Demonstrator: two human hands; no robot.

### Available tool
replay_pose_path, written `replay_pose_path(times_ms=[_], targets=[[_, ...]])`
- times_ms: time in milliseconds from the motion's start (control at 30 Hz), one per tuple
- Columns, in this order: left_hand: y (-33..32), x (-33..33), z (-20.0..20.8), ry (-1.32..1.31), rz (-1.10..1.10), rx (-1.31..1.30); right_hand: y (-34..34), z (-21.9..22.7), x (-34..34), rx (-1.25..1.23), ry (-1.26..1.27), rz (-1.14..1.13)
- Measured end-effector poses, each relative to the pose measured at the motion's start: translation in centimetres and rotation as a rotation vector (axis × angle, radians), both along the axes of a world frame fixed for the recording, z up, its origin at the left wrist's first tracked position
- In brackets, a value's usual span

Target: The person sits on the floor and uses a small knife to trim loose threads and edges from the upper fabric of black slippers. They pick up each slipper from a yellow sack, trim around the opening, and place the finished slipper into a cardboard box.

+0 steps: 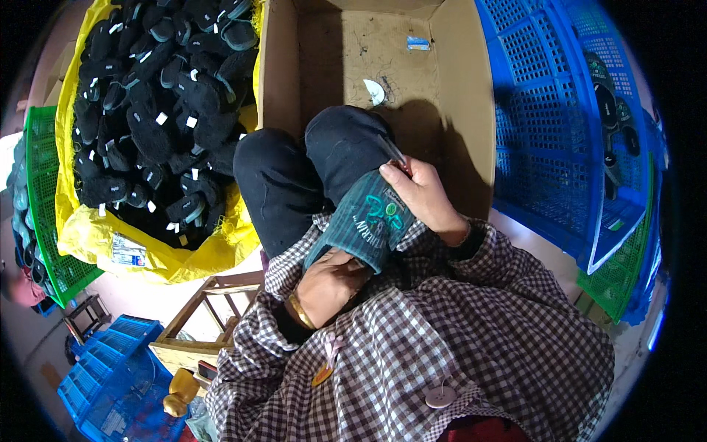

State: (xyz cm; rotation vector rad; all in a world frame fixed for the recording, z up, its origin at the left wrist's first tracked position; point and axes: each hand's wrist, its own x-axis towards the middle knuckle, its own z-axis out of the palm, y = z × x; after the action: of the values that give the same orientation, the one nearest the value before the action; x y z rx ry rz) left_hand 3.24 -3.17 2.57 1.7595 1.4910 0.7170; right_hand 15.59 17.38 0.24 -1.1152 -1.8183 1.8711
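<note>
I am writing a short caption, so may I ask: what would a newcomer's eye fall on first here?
Probably the large yellow sack at upper left, heaped with dark slippers. Then, at centre, a teal slipper, the left hand at its near edge, the right hand at its far end. Blue crates stand at right.

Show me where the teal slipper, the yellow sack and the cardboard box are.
Teal slipper [361, 219]: head view, on its ribbed upper.
Yellow sack [197, 262]: head view, on its lower rim.
Cardboard box [467, 92]: head view, on its right wall.
</note>
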Motion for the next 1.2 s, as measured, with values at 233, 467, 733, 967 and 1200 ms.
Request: replay_pose_path(times_ms=[233,467,733,967,1200], targets=[[-0.9,-1.9,5.2,0.228,0.714,0.220,1.4,-0.6,1.7,-0.241,0.112,-0.299],[1.0,-0.7,3.4,-0.948,1.005,0.059,1.6,4.3,0.5,-0.272,0.158,-0.288],[1.6,-2.0,2.4,-1.084,1.052,0.043,1.8,6.3,2.8,-0.227,-0.020,-0.052],[1.2,-2.6,2.2,-1.277,0.883,-0.090,5.9,7.9,6.3,-0.234,0.047,0.144],[-1.8,-8.4,-1.3,-1.080,1.454,0.168,14.5,11.8,14.6,0.004,0.647,-0.803]])
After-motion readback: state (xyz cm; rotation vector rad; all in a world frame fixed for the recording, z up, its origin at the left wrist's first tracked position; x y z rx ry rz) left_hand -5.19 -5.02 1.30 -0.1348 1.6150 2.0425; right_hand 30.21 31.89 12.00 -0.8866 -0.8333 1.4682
